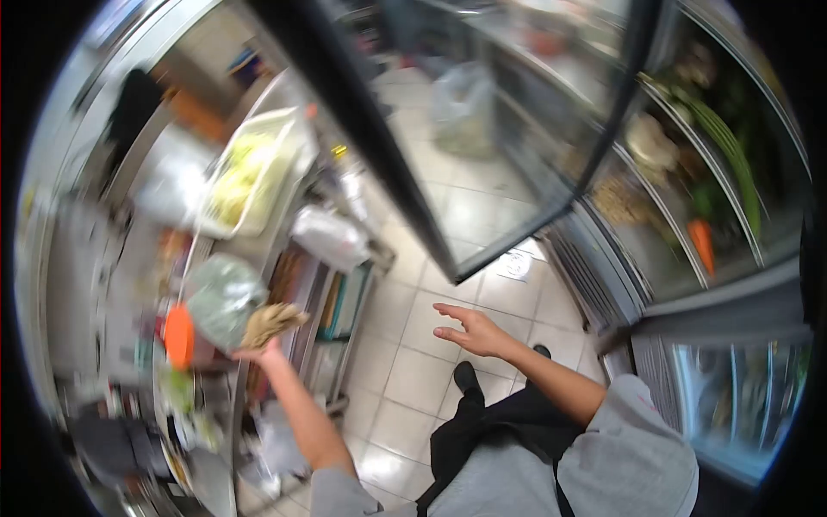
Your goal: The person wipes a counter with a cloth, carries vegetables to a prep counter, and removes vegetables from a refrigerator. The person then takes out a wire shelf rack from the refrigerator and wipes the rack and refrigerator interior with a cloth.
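My left hand (258, 349) is at the counter on the left, closed under a tan, knobbly bundle (274, 325) that looks like ginger root; blur hides its exact kind. Right beside it lies a clear plastic bag (226, 302) with something green inside. An orange lid (179, 336) is just left of that hand. My right hand (468, 330) hangs over the tiled floor with fingers spread and nothing in them. Above it in the view stands the lower corner of an open glass door (517, 198) with a black frame.
A white basket (205, 207) of pale yellow-green vegetables stands on the left counter, near a white plastic bag (332, 237). Fridge shelves (668, 211) on the right hold vegetables, including a carrot (702, 246). Another lit cooler (736, 405) is at lower right. A filled bag (463, 108) rests farther back.
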Available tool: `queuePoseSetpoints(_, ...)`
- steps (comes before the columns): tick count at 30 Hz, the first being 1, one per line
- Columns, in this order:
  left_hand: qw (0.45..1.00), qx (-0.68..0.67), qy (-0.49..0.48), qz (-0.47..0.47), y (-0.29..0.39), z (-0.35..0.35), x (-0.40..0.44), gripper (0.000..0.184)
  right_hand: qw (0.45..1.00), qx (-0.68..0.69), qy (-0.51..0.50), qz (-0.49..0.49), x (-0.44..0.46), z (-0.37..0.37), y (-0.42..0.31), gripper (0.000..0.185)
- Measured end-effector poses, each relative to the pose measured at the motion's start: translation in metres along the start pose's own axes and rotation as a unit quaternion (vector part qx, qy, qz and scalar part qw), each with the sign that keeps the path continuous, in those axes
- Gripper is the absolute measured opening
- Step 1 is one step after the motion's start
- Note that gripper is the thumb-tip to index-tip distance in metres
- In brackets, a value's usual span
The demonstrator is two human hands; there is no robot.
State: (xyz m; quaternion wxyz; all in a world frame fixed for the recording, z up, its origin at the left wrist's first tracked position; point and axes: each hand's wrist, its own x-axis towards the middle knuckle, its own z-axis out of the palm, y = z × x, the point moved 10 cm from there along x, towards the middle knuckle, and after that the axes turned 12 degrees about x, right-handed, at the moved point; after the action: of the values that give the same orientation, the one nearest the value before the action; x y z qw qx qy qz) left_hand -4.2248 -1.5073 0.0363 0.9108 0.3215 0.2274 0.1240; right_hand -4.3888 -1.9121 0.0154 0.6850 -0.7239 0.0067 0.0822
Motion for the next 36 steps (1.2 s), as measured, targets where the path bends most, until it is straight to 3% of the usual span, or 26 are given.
queuePoseSetpoints(2, 0.999, -0.013, -0.011, 0.037, 0.01, 0.039, 0.024, 0.087, 0.997, -0.005, 0.07, 0.021, -0.011, -0.031, 0.033, 0.057)
queuePoseSetpoints(4, 0.998, 0.018, 0.004, 0.067, 0.023, 0.034, 0.082, 0.087, 0.988, -0.033, 0.101, 0.11, -0.034, -0.056, 0.081, 0.055)
queuePoseSetpoints(8, 0.964, 0.231, 0.076, 0.108, 0.055, 0.009, 0.17, 0.088, 0.959, -0.084, 0.193, 0.189, -0.113, -0.109, 0.155, 0.047)
queuePoseSetpoints(10, 0.949, 0.3, 0.081, 0.061, 0.076, -0.013, 0.211, 0.09, 0.945, -0.078, 0.214, 0.236, -0.156, -0.13, 0.192, 0.05)
queuePoseSetpoints(12, 0.949, 0.289, 0.109, 0.061, 0.083, -0.022, 0.191, 0.091, 0.926, -0.076, 0.254, 0.27, -0.19, -0.164, 0.225, 0.049)
queuePoseSetpoints(14, 0.945, 0.325, 0.034, 0.003, 0.065, -0.04, 0.169, 0.087, 0.896, -0.09, 0.32, 0.294, -0.214, -0.219, 0.253, 0.049)
queuePoseSetpoints(16, 0.832, 0.522, 0.165, 0.092, 0.051, -0.078, 0.106, 0.069, 0.862, -0.189, 0.395, 0.256, -0.22, -0.29, 0.274, 0.048)
queuePoseSetpoints(18, 0.832, 0.538, 0.045, 0.127, -0.046, -0.076, 0.007, 0.048, 0.854, -0.188, 0.446, 0.191, -0.201, -0.364, 0.271, 0.043)
queuePoseSetpoints(19, 0.868, 0.457, -0.173, -0.088, -0.14, -0.066, -0.051, 0.034, 0.849, -0.178, 0.469, 0.169, -0.185, -0.404, 0.271, 0.041)
queuePoseSetpoints(20, 0.85, 0.526, 0.001, -0.033, -0.166, -0.144, -0.051, 0.033, 0.837, -0.232, 0.473, 0.149, -0.165, -0.446, 0.272, 0.04)
queuePoseSetpoints(21, 0.746, 0.661, 0.0, 0.082, -0.218, -0.145, -0.093, 0.03, 0.824, -0.283, 0.473, 0.132, -0.147, -0.485, 0.277, 0.039)
queuePoseSetpoints(22, 0.705, 0.709, -0.006, 0.016, -0.302, -0.117, -0.152, 0.03, 0.829, -0.279, 0.474, 0.104, -0.127, -0.526, 0.284, 0.039)
queuePoseSetpoints(23, 0.632, 0.766, -0.101, -0.056, -0.377, -0.13, -0.168, 0.029, 0.803, -0.32, 0.494, 0.094, -0.108, -0.561, 0.279, 0.04)
queuePoseSetpoints(24, 0.649, 0.74, -0.134, -0.117, -0.453, -0.106, -0.205, 0.029, 0.81, -0.291, 0.504, 0.072, -0.09, -0.597, 0.291, 0.042)
queuePoseSetpoints(25, 0.653, 0.727, -0.176, -0.118, -0.52, -0.114, -0.216, 0.025, 0.765, -0.399, 0.505, -0.003, -0.072, -0.627, 0.297, 0.043)
queuePoseSetpoints(26, 0.67, 0.677, -0.24, -0.186, -0.584, -0.085, -0.245, 0.022, 0.762, -0.349, 0.545, 0.038, -0.061, -0.658, 0.294, 0.045)
queuePoseSetpoints(27, 0.691, 0.63, -0.278, -0.219, -0.64, -0.074, -0.263, 0.021, 0.756, -0.353, 0.551, 0.007, -0.046, -0.686, 0.302, 0.057)
queuePoseSetpoints(28, 0.664, 0.639, -0.359, -0.148, -0.684, -0.04, -0.276, 0.022, 0.749, -0.353, 0.56, -0.022, -0.039, -0.696, 0.302, 0.07)
queuePoseSetpoints(29, 0.644, 0.629, -0.435, -0.02, -0.712, 0.005, -0.291, 0.021, 0.737, -0.35, 0.577, 0.032, -0.038, -0.709, 0.314, 0.079)
queuePoseSetpoints(30, 0.641, 0.627, -0.438, -0.069, -0.74, 0.034, -0.304, 0.021, 0.721, -0.347, 0.593, 0.087, -0.037, -0.711, 0.307, 0.089)
queuePoseSetpoints(32, 0.633, 0.591, -0.5, 0.014, -0.782, 0.094, -0.316, 0.019, 0.722, -0.335, 0.573, 0.196, -0.038, -0.72, 0.324, 0.098)
queuePoseSetpoints(33, 0.625, 0.575, -0.525, 0.057, -0.801, 0.117, -0.319, 0.018, 0.73, -0.325, 0.584, 0.144, -0.038, -0.737, 0.342, 0.097)
queuePoseSetpoints(34, 0.617, 0.557, -0.547, 0.101, -0.818, 0.139, -0.322, 0.017, 0.702, -0.391, 0.591, 0.069, -0.037, -0.736, 0.333, 0.092)
queuePoseSetpoints(36, 0.565, 0.579, -0.565, 0.162, -0.846, 0.176, -0.328, 0.019, 0.727, -0.351, 0.58, 0.114, -0.038, -0.731, 0.336, 0.086)
